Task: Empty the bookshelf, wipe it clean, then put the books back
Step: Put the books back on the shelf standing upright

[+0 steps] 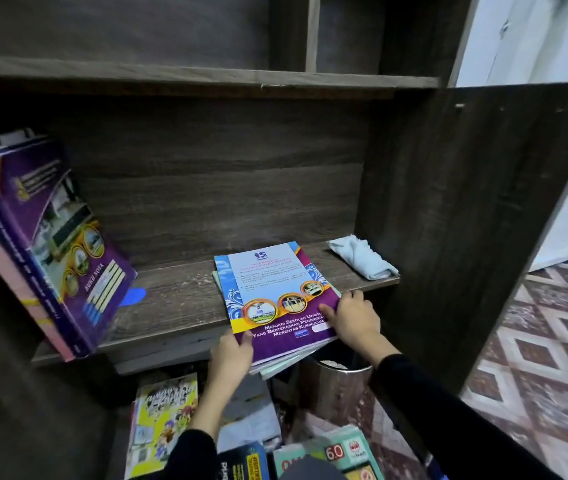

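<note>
A thin stack of purple and blue books lies flat on the dark wooden shelf, its near end hanging over the front edge. My left hand grips the stack's near left corner, thumb on the cover. My right hand holds the near right edge, fingers on the cover. Several purple books lean upright against the shelf's left side. A folded light blue cloth lies at the shelf's right end.
Below the shelf, loose books lie on the floor: a yellow cartoon one and several others. A metal bin stands under the stack. The cabinet's side panel rises on the right, patterned floor tiles beyond. A small blue scrap lies on the shelf.
</note>
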The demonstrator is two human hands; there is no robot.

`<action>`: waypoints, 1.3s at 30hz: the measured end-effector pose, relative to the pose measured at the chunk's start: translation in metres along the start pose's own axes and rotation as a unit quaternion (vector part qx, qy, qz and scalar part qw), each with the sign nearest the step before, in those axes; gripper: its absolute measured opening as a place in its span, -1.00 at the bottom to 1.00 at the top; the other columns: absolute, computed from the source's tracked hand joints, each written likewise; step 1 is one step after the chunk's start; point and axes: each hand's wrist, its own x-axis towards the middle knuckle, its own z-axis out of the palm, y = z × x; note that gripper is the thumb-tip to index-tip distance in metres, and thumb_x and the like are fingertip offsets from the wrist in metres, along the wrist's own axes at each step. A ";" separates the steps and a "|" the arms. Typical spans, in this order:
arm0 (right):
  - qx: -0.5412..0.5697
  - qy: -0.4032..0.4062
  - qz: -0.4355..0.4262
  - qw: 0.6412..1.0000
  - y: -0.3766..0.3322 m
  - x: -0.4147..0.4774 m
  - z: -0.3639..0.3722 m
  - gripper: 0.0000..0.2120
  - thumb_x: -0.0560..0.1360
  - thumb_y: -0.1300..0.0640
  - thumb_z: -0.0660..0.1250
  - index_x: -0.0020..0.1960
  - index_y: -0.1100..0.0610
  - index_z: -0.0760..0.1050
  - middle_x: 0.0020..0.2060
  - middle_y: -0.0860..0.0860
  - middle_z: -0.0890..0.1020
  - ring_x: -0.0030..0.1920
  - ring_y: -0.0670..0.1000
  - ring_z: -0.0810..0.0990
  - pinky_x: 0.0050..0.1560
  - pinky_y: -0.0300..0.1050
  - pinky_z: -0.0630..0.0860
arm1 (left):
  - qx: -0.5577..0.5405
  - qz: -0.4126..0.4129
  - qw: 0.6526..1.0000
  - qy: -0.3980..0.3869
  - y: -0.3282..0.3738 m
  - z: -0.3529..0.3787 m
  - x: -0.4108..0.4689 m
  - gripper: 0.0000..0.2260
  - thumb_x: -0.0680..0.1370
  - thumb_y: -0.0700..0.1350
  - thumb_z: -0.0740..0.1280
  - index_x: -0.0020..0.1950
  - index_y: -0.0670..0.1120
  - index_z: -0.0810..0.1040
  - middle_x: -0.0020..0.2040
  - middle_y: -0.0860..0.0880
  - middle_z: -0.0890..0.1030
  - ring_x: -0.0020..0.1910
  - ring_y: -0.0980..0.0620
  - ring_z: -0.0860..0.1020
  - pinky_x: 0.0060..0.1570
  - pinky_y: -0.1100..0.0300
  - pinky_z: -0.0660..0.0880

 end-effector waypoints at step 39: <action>0.716 -0.064 -0.182 0.670 -0.155 -0.067 -0.033 -0.52 0.50 0.44 0.27 0.19 -0.07 0.32 0.03 0.05 0.61 0.00 0.09 0.63 0.11 0.18 0.55 | -0.149 0.275 0.920 0.236 0.072 -0.202 -0.009 -0.49 0.58 -0.04 0.30 0.48 -0.12 0.26 0.42 -0.05 0.38 0.39 0.05 0.35 0.36 0.22 0.25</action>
